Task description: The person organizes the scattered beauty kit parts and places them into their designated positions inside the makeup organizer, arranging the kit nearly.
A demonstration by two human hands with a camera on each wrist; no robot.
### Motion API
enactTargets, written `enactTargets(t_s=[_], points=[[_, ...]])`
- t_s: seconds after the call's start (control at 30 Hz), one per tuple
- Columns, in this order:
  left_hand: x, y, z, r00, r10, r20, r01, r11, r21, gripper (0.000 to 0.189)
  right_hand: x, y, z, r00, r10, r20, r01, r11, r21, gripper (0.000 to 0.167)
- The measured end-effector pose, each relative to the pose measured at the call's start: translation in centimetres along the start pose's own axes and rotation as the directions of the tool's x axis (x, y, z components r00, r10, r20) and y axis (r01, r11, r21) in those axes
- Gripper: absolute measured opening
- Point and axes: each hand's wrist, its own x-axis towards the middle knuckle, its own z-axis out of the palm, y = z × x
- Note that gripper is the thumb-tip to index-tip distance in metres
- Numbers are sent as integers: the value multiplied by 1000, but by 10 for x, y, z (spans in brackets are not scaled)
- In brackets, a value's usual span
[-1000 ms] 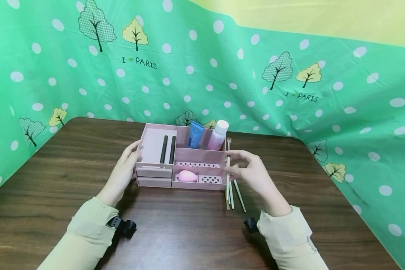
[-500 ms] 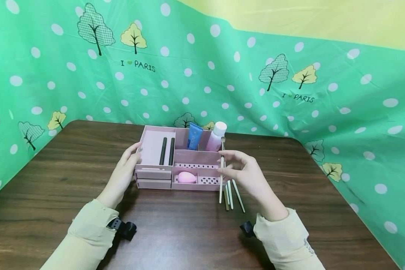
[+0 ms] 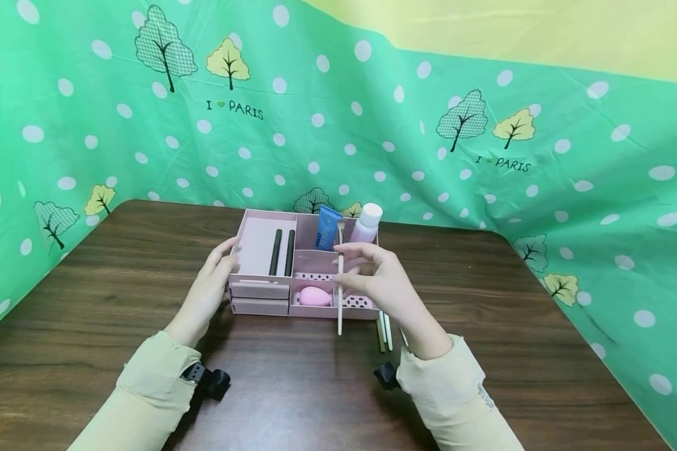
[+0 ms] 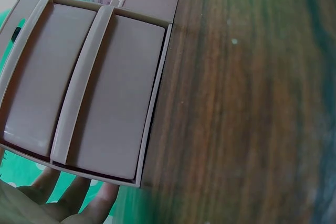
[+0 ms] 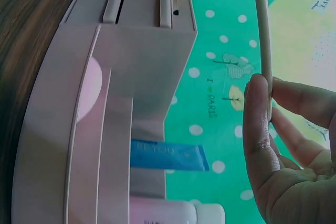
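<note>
Between thumb and fingers, my right hand pinches a makeup brush, bristles up, above the right half of a pink makeup organizer. The right wrist view shows the brush handle upright beside the compartments. My left hand rests against the organizer's left side, its fingers touching that wall. A pink makeup sponge sits in a front compartment. At the back stand a blue tube and a white-capped pink bottle. Two black sticks lie on the top tray.
Several more brushes lie on the wooden table at the organizer's right, partly hidden by my right arm. Two drawers at the organizer's front left are closed. A green dotted cloth hangs behind the table.
My right hand has lifted the brush from the organizer's right side and carried it left over the compartments. The left hand has stayed at the organizer's side.
</note>
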Motion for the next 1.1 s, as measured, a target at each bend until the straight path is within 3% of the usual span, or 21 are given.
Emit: enactTargets(t_s=[0.3,0.67,1.1], points=[[0,0,0,1000,2,6,-2,1000,1,55,8,-7,15,999,1,37,-4,997,79,46],[-1,4,-1,1000,-5,9,5,1000,-9,55,16,-17,27,998,-10,61,7,999,53,47],[1,6,-2,1000,-23,6,23,1000,-13,56,30,-30,45,998,0,62,-12,983,185,48]])
